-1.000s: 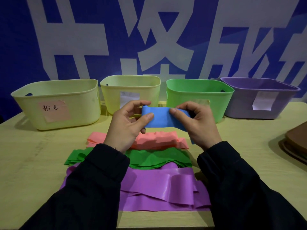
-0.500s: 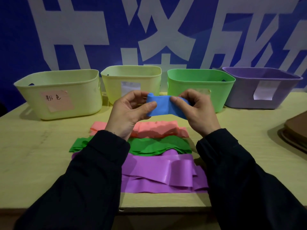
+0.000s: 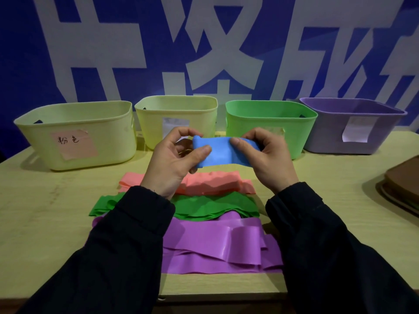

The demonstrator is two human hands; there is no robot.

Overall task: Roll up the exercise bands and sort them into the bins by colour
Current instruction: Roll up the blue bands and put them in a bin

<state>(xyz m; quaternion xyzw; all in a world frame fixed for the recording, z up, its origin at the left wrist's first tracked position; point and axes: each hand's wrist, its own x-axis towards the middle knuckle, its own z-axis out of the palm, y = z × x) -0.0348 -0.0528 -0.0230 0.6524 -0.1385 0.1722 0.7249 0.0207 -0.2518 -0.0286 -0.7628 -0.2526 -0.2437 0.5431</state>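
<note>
Your left hand and right hand hold the blue band in mid-air at frame centre, above the table. Left thumb lies on the band's front face with the fingers curled behind its left end; right thumb and fingers pinch its right end. The band looks folded or partly rolled into a short, thick strip; how many layers cannot be told, since the fingers cover both ends.

Below the hands, three bands lie flat on the table in a stack of rows: pink band farthest from you, green band in the middle, purple band nearest, at lower centre. The green edge overlaps the purple one's far edge.

Four bins stand in a row along the far table edge. Upper left: pale yellow bin with a pink handwritten label. Just right of it: second pale yellow bin with a white label. Centre right: green bin. Upper right: purple bin, white label. No contents are visible inside any of them from this angle.

Right edge of frame: brown flat objects, stacked, cropped.
</note>
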